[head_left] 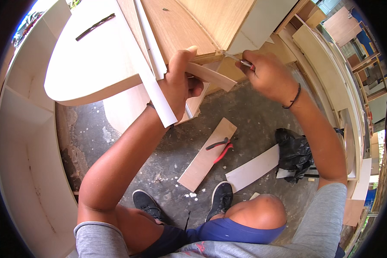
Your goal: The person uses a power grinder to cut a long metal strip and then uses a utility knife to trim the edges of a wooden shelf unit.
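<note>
My left hand (180,81) is closed around a thin wooden strip (213,77), its thumb up along the edge of a wood-faced panel (176,30). The strip's free end points right, toward my other hand. My right hand (271,75) grips a slim tool (246,63) with a red and silver handle; whether it is a knife or a screwdriver I cannot tell. Its thin pale tip reaches the panel's near corner. A long white strip (159,101) crosses over my left wrist. On a round-ended white panel (90,56) rests a dark drill bit (95,27).
On the dark floor, red-and-black pliers (221,149) lie across a wooden board (198,170). A white board (253,167) extends from a black plastic bag (293,150) near my right elbow. White cabinet panels (28,129) stand at left, wooden frames (327,64) at right.
</note>
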The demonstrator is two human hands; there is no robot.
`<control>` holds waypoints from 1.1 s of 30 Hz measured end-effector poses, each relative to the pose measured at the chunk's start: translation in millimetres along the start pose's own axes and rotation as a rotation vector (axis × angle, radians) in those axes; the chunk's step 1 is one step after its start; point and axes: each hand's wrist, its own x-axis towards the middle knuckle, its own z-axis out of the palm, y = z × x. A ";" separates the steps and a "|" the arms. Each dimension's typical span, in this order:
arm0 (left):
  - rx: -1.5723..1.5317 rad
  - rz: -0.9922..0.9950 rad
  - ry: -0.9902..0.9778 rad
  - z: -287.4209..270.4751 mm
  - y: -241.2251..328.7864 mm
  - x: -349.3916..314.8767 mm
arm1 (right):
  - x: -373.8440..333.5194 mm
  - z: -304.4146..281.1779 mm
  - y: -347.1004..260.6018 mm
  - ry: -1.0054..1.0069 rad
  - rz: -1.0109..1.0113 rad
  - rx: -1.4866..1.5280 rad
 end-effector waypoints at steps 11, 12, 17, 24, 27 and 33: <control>-0.064 -0.023 -0.031 13.7 3.7 -6.5 | 16.1 18.0 23.8 0.103 -0.134 -0.119; -0.068 -0.024 -0.007 14.5 4.5 -7.4 | 15.5 23.4 23.6 0.167 -0.106 -0.096; -0.028 0.008 -0.053 1.5 -0.3 -3.6 | 7.1 13.3 4.8 0.044 0.035 0.223; -0.025 0.020 -0.039 3.3 2.2 -4.0 | -2.6 8.2 2.5 0.100 -0.032 0.030; -0.049 0.001 -0.006 5.4 -0.1 -2.4 | -2.5 2.7 12.3 0.140 -0.072 -0.071; 0.029 0.046 -0.008 4.1 0.2 -6.8 | -1.9 7.0 8.9 0.169 -0.028 -0.111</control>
